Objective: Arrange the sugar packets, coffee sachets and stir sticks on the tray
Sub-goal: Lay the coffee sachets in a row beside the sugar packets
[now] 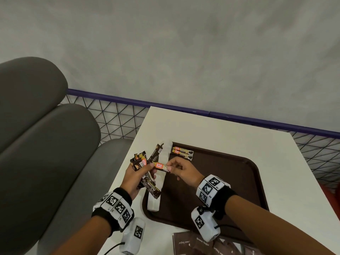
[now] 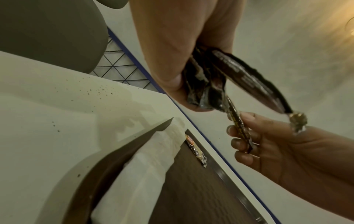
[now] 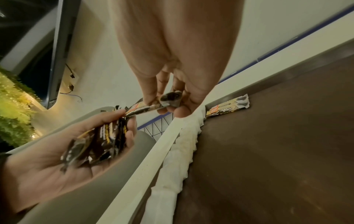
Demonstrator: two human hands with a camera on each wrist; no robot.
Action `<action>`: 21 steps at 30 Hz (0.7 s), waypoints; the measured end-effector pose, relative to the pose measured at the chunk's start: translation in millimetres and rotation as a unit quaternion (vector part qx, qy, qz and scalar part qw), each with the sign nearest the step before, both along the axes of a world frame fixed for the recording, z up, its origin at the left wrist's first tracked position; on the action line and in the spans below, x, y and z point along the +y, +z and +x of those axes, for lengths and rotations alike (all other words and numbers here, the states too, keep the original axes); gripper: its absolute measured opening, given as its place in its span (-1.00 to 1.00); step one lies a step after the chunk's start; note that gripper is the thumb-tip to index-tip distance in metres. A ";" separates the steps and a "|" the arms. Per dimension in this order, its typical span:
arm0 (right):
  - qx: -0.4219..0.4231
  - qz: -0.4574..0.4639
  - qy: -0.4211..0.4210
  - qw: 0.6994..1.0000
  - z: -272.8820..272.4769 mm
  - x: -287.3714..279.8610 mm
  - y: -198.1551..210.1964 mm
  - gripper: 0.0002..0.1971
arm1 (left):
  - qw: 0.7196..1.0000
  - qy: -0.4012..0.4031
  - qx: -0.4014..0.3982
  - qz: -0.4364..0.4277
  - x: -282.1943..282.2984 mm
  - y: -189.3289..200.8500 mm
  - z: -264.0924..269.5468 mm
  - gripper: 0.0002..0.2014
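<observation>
A brown tray lies on the white table. Two coffee sachets lie side by side at its far left corner. My left hand holds a fanned bunch of several coffee sachets above the tray's left edge. My right hand pinches the end of one orange-labelled coffee sachet, whose other end meets the bunch. The wrist views show the same: the bunch in the left palm, the single sachet between right fingertips. White wrapped stir sticks lie along the tray's left side.
Brown sugar packets lie on the table at the near edge, in front of the tray. A grey padded seat stands to the left. A wire mesh fence with a blue rail runs behind the table.
</observation>
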State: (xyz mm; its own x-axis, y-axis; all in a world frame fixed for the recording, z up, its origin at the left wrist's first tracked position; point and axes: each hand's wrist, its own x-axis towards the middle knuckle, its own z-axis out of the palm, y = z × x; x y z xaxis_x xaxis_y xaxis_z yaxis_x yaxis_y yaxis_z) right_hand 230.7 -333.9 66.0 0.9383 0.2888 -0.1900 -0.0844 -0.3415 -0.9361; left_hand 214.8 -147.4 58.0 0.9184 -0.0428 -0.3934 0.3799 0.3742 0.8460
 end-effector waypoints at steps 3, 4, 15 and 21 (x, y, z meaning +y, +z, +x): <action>0.001 0.009 -0.006 1.000 0.2 -1.9 -2.1 -0.85 | 1.000 0.000 0.003 0.018 -1.6 -1.8 3.6 -0.67; 0.009 0.025 -0.020 0.999 -0.1 -2.8 -2.9 -0.87 | 1.000 0.004 0.002 0.025 -2.4 -2.4 5.0 -0.68; 0.126 0.162 -0.212 0.955 3.9 -33.8 -26.0 -0.88 | 0.999 0.033 0.001 0.012 -9.5 -10.4 15.6 -0.81; 0.119 -0.010 -0.309 0.944 32.6 -63.3 -46.4 -0.74 | 0.998 0.057 0.004 0.016 4.6 -13.6 15.3 -0.85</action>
State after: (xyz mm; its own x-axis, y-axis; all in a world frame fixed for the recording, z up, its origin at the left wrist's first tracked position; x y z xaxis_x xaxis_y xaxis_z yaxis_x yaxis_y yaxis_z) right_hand 263.3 -397.2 19.6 0.8567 -0.3057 -0.4154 -0.4797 -0.1767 -0.8594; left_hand 230.1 -142.8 44.4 0.9131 0.0750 -0.4007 0.3433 0.3886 0.8551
